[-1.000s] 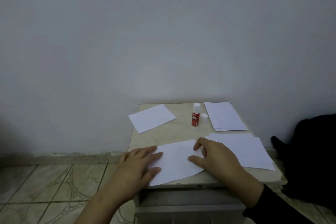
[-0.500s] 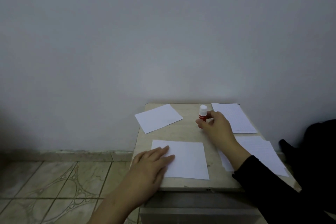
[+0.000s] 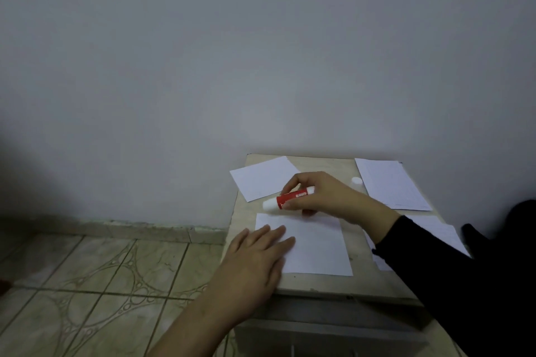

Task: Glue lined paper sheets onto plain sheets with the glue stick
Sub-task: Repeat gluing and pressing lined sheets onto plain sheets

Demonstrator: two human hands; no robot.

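The right hand [image 3: 324, 193] gripped the glue stick [image 3: 288, 198], fingers and thumb curled around its red barrel, and held it nearly flat, its white end pointing left and slightly down, just above the far edge of a plain sheet [image 3: 316, 246] that lay at the front of the small table [image 3: 358, 240]. Whether the white tip touched the paper could not be told. The left hand [image 3: 255, 255] lay flat with straight fingers on the near left corner of that same sheet, holding nothing. A second plain sheet [image 3: 261, 180] sat at the far left corner of the table, turned at an angle and hanging a little past the edge. A small white cap [image 3: 356, 181] stood near the back, just beside a lined sheet [image 3: 390, 182] at the far right corner. More lined paper [image 3: 435, 232] lay on the right side of the table, partly hidden under the black sleeve [image 3: 452, 275]. A patterned tiled floor [image 3: 87, 284] spread to the left below a plain grey wall [image 3: 203, 66].
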